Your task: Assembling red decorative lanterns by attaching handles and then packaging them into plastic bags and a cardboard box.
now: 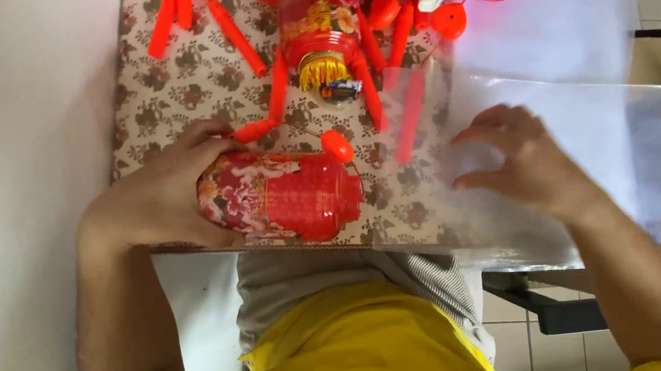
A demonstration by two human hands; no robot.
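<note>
The red lantern (278, 195) lies on its side at the near edge of the table (173, 87). It could roll off, because it is round. The left hand (172, 194) wraps around it. The right hand (520, 161) presses curled fingers on a clear plastic bag (586, 126), which could slip. The lantern has flower pictures and shiny red ends.
</note>
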